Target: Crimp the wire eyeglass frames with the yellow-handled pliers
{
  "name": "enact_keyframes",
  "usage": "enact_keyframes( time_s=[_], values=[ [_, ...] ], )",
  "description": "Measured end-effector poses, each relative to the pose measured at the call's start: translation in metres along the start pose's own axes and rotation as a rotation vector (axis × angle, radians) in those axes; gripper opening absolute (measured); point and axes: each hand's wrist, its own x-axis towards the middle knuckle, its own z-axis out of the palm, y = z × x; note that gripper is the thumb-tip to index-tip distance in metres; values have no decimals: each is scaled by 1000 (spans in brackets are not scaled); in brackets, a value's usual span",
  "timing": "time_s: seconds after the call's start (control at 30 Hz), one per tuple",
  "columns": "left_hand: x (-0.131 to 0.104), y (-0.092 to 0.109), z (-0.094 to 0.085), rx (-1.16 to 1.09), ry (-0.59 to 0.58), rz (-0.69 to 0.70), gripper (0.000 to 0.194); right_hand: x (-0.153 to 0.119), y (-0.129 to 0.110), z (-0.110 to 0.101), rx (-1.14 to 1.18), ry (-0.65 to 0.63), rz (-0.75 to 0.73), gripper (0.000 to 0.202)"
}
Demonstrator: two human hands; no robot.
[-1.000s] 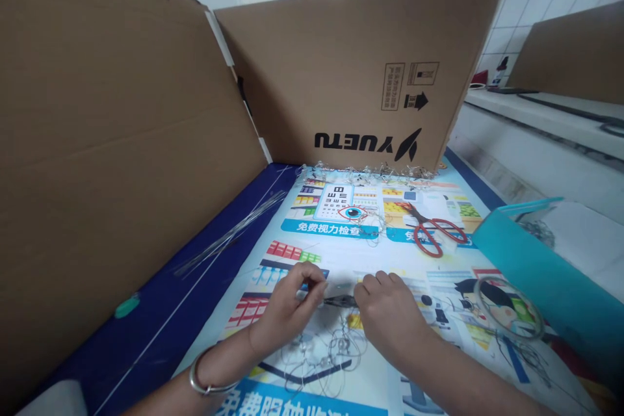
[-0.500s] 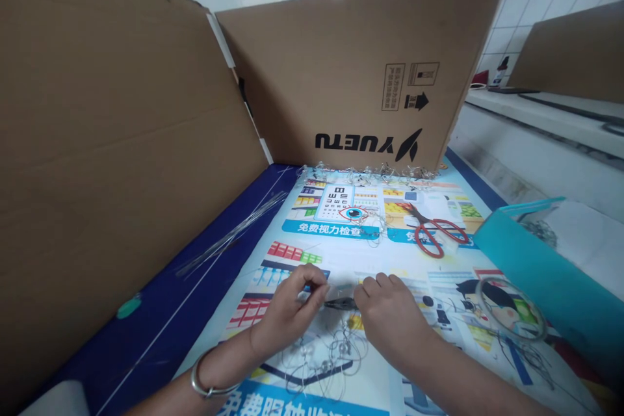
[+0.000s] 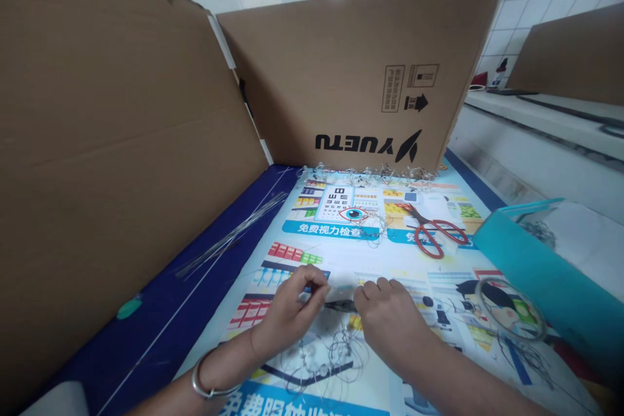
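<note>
My left hand (image 3: 295, 302) pinches with thumb and forefinger at the tip of dark pliers; what lies in the pinch is too small to name. The dark jaws of the pliers (image 3: 341, 306) reach left out of my right hand (image 3: 390, 318), whose fingers are wrapped round the hidden handles. Just beneath both hands, a loose tangle of thin wire loops with clear beads (image 3: 326, 354) rests on the printed sheet (image 3: 341, 260). A silver bangle circles my left wrist.
Red-handled scissors (image 3: 431, 234) lie beyond my right hand. At right are a wire coil (image 3: 511, 312) and a teal box (image 3: 550, 266). Thin straight wires (image 3: 231, 235) lie at left. Wire pieces (image 3: 370, 175) line the foot of the cardboard panel (image 3: 351, 78).
</note>
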Motion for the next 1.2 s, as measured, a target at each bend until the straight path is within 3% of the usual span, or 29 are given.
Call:
enact_keyframes(
  time_s=[0.37,0.87,1.2],
  values=[
    [0,4,0,20,28,61,6,2,-5,-14,91,-116,96,18],
    [-3,3,1,-28,12,221,16,4,-3,-16,104,-109,141,16],
    [-1,4,-1,35,28,56,4,3,1,-11,42,-29,53,14]
  ],
)
